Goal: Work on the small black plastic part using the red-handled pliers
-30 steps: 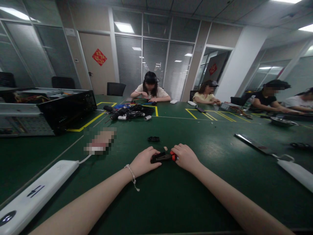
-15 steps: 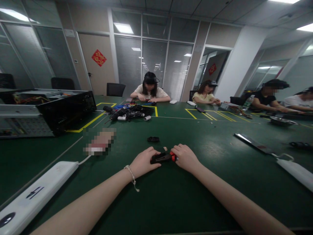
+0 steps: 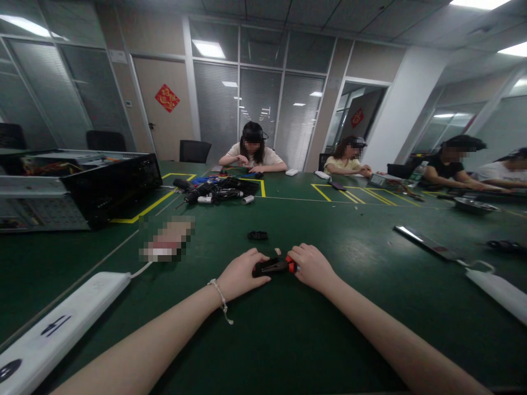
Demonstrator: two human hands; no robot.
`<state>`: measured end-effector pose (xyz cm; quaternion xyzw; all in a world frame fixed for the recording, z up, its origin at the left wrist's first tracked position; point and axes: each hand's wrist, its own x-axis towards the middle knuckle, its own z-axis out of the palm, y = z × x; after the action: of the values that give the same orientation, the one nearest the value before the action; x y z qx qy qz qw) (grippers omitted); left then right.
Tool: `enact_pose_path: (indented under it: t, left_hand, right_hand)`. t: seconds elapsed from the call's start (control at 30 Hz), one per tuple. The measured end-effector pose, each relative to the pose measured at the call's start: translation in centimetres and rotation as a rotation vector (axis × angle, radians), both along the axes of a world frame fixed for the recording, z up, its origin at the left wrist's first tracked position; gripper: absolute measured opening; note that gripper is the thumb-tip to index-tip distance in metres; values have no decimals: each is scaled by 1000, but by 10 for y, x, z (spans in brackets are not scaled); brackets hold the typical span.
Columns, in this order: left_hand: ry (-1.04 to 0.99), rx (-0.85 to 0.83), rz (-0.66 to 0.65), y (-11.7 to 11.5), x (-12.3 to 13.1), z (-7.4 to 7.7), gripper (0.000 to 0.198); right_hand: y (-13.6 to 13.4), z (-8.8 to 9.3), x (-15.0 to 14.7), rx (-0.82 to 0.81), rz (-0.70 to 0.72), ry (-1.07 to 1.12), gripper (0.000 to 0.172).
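Hardly anything is shifting since the earlier frames: both hands are staying at the same spot on the counter (image 3: 288,340), and only the view is tipping a little.

Left hand (image 3: 241,276) is lying knuckles-up on the green surface, its grip curling closed around the left end of the black device (image 3: 269,266), with the thumb pressing along the near edge. A thin bracelet (image 3: 220,296) is hanging at that wrist. Right hand (image 3: 313,267) is closing its grip on the right end of the same device, where a red tip (image 3: 291,265) is showing between the fingers; whether this tip is part of the device or a separate tool is hard to tell at this size. The black device is resting on the counter between the two hands, near the middle of the scene.

Just beyond it a small pale piece (image 3: 277,251) is lying, and farther off a small black part (image 3: 257,236). A white power strip (image 3: 61,323) is running along the near left, an open computer case (image 3: 102,184) is standing at the far left, and a heap of cables (image 3: 218,189) is lying beyond. At the right a metal strip (image 3: 428,244) is lying flat. Other people are sitting along the far side.
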<state>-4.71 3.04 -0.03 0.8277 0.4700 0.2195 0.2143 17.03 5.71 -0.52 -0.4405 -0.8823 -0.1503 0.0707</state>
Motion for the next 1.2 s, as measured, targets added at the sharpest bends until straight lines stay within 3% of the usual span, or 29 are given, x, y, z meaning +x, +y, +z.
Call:
enact_pose_path:
  t: [0.37,1.2]
  left_hand:
    - [-6,-13,5,0,0,0,39]
    - [28,39,6,3,-1,-4,36]
  right_hand:
    - [-1,2,0,64,26,-24,21]
    - [1,1,0,13,24,8,19]
